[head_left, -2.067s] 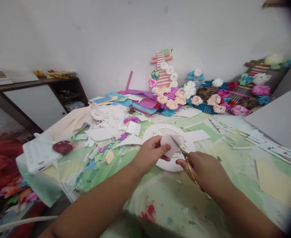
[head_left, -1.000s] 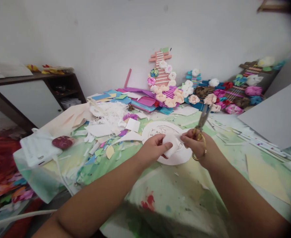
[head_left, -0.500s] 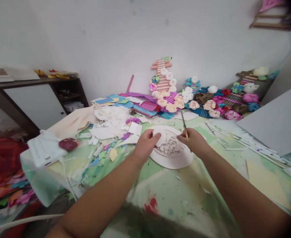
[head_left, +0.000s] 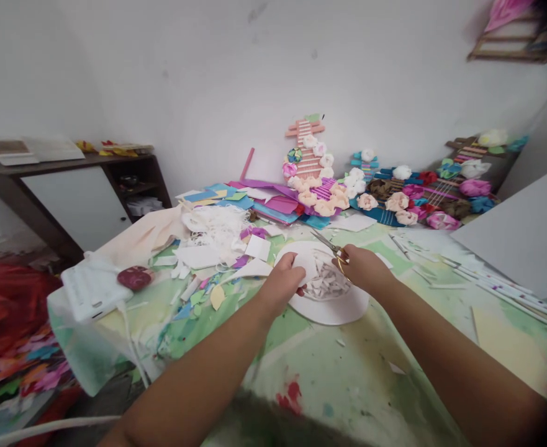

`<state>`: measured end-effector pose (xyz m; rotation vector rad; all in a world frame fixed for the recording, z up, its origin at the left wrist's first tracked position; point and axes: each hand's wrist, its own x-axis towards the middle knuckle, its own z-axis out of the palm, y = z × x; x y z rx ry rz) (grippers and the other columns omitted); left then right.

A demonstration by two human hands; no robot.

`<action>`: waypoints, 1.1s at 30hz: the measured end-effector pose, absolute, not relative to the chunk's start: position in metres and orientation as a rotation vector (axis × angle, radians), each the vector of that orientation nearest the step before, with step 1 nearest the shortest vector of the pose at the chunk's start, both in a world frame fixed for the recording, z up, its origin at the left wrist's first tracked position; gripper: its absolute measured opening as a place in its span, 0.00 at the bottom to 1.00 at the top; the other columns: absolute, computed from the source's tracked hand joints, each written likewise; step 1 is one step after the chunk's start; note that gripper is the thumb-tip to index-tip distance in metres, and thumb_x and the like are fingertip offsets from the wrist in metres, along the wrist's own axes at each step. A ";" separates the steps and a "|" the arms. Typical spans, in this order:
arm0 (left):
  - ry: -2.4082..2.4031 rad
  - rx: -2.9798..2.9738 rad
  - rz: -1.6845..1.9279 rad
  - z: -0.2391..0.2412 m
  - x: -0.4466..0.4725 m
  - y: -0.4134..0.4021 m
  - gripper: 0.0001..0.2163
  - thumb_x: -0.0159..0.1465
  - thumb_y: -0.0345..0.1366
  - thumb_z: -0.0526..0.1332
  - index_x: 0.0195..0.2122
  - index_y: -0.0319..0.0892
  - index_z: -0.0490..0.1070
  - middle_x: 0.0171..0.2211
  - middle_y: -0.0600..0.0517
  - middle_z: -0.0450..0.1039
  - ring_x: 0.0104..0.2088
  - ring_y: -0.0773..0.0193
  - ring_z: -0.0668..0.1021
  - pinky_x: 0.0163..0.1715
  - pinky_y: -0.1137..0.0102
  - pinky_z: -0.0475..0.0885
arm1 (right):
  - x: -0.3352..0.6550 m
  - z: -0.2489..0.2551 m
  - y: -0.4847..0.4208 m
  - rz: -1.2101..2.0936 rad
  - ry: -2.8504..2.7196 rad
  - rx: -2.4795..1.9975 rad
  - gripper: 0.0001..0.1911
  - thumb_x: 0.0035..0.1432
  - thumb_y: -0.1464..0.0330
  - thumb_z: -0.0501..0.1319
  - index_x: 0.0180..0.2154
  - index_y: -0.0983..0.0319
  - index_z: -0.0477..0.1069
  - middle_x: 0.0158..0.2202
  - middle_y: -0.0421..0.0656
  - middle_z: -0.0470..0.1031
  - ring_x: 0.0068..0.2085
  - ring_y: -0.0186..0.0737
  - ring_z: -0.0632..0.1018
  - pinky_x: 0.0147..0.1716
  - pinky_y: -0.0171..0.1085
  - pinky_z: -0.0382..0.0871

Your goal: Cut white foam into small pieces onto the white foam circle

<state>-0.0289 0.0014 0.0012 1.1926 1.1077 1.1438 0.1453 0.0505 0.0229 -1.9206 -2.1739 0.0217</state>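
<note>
My right hand grips a pair of scissors by the gold handles, their blades pointing up and to the left. Between the thumb and fingers of my left hand is a white piece of card or foam, partly covered by the hand. Both hands are over a white oval dish or tray on the table. Small white cut scraps are heaped in its middle. The scissor blades are apart from the white piece.
Coloured sheets and tangled white strips lie behind on the left. Flower-decorated craft guitars lean on the wall. A white device with a cable stands left. Thin white sticks lie right.
The scissors have swung from nearly upright to pointing left over the dish. My left hand still holds the white piece. The whole view has shifted slightly.
</note>
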 end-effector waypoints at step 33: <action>1.022 1.375 0.870 0.010 -0.017 -0.016 0.03 0.48 0.28 0.56 0.25 0.38 0.67 0.23 0.53 0.69 0.24 0.69 0.73 0.27 0.73 0.69 | 0.152 0.025 -0.041 -0.220 -2.434 -1.953 0.24 0.49 0.52 0.42 0.21 0.62 0.64 0.19 0.44 0.66 0.23 0.38 0.68 0.18 0.33 0.44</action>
